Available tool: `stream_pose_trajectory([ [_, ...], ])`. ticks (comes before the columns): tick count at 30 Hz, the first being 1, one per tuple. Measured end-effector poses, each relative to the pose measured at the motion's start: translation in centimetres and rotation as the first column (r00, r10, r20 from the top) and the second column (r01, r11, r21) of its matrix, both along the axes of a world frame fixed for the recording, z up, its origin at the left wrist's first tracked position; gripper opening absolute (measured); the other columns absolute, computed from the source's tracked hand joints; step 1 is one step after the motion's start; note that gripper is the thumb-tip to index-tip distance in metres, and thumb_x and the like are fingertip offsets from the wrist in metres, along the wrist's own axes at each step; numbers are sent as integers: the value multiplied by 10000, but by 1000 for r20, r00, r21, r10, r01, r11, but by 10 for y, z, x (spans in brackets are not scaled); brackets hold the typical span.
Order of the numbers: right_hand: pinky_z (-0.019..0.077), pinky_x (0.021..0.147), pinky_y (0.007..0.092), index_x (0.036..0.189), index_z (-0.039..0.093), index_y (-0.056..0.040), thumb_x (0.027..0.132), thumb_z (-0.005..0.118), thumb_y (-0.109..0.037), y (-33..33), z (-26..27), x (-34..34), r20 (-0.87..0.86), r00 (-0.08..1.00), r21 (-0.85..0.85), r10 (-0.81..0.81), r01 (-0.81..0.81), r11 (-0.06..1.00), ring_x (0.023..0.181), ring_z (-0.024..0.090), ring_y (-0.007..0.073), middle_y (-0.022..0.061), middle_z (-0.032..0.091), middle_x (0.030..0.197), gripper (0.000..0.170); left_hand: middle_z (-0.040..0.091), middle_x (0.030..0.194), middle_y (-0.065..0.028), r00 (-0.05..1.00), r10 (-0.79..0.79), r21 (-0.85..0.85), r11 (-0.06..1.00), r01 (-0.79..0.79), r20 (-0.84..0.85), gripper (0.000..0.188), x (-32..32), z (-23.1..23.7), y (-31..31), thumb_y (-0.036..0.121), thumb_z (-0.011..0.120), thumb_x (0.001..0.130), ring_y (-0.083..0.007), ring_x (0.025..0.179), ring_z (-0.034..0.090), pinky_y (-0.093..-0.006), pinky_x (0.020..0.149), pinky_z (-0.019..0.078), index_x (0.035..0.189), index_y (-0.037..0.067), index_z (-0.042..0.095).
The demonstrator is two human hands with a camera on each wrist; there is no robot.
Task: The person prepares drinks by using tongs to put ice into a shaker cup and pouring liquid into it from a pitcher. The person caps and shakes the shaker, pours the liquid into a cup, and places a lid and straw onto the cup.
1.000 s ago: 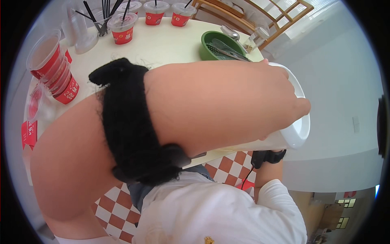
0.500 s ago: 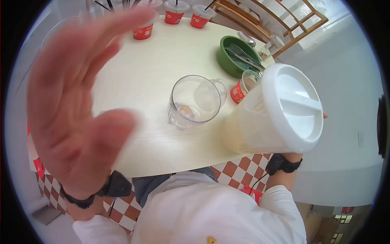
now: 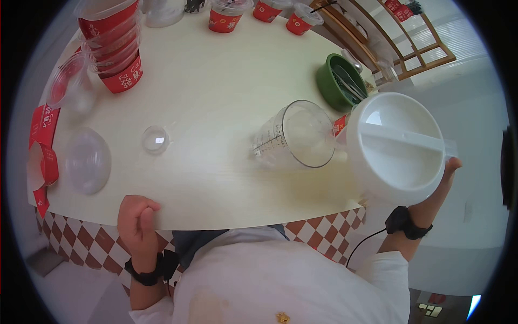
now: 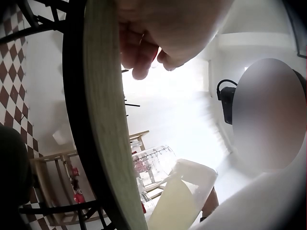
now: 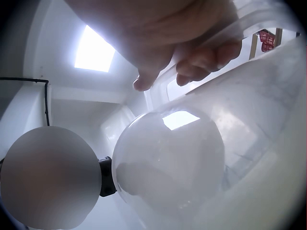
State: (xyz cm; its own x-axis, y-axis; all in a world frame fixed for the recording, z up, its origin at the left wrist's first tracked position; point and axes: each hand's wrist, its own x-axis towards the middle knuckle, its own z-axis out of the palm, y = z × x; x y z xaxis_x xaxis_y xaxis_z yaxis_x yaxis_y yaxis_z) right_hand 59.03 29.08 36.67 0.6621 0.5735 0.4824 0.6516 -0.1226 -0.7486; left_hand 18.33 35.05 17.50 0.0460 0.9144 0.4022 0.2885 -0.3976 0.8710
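Observation:
My right hand [image 3: 452, 167] grips the handle of a large translucent pitcher [image 5: 259, 124] with a white lid [image 3: 396, 154]. In the left wrist view the pitcher [image 4: 177, 203] leans and holds pale yellow liquid. Its lid side is close to the rim of a clear measuring cup [image 3: 294, 135], which stands on the table with dark scale marks. Curled fingers [image 5: 204, 60] show at the handle in the right wrist view. At the table's front edge my left hand [image 3: 137, 221] rests, loosely curled, holding nothing.
A green basin [image 3: 340, 83] with utensils stands behind the pitcher, near a partly hidden red cup [image 3: 340, 124]. Stacked red cups [image 3: 116, 54], a clear dome lid [image 3: 89, 162] and a small clear dome [image 3: 156, 140] are at left. Several lidded cups [image 3: 225, 19] line the back.
My left hand has left the pitcher's lid and dropped back to the table edge at left. The pitcher is now nearer the measuring cup, and the head view has shifted.

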Motion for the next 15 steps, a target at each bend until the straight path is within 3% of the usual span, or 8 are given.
stream_pose_trajectory([
  [2, 443, 695, 255, 915, 484, 38, 773, 319, -723, -3, 4, 5, 77, 996, -22, -40, 42, 999, 764, 503, 129, 49, 504, 797, 792, 556, 723, -97, 999, 5, 47, 999, -3, -53, 93, 4, 0, -2, 64, 500, 835, -216, 660, 509, -302, 601, 403, 765, 10, 528],
  [4, 513, 652, 280, 1024, 491, 98, 819, 316, -661, -3, 10, 8, 182, 982, -47, -39, 49, 998, 770, 610, 185, 143, 601, 856, 805, 552, 709, -102, 994, 6, 92, 996, 4, -105, 62, 5, 0, -1, 46, 522, 814, -231, 644, 509, -313, 587, 404, 763, 13, 530],
  [9, 511, 579, 273, 913, 506, 88, 784, 329, -703, 4, 23, 1, 167, 979, -120, 120, -100, 988, 698, 608, 171, 132, 586, 781, 820, 548, 696, -104, 941, 51, 263, 964, 41, -334, 68, 9, -2, 1, 12, 585, 732, -272, 626, 519, -348, 561, 405, 764, 22, 526],
  [11, 510, 563, 272, 895, 510, 84, 777, 331, -710, 6, 26, 7, 141, 975, -152, 171, -149, 977, 678, 607, 167, 125, 585, 761, 822, 547, 690, -103, 938, 60, 276, 960, 39, -342, 71, 10, -3, 1, 13, 588, 730, -274, 618, 520, -349, 556, 404, 762, 23, 525],
  [13, 467, 563, 206, 915, 525, 59, 740, 455, -690, 8, 28, 11, 93, 967, -75, 239, -232, 970, 703, 577, 105, 69, 572, 821, 773, 546, 685, -102, 934, 71, 290, 956, 36, -350, 73, 10, -3, 2, 15, 590, 729, -276, 611, 521, -350, 550, 402, 759, 24, 524],
  [15, 475, 579, 210, 912, 524, 64, 736, 467, -686, 7, 32, 13, 94, 963, -99, 251, -242, 965, 705, 579, 108, 70, 571, 814, 773, 542, 670, -100, 931, 78, 304, 952, 37, -358, 77, 11, -2, 2, 15, 593, 726, -275, 600, 519, -348, 541, 398, 757, 23, 522],
])
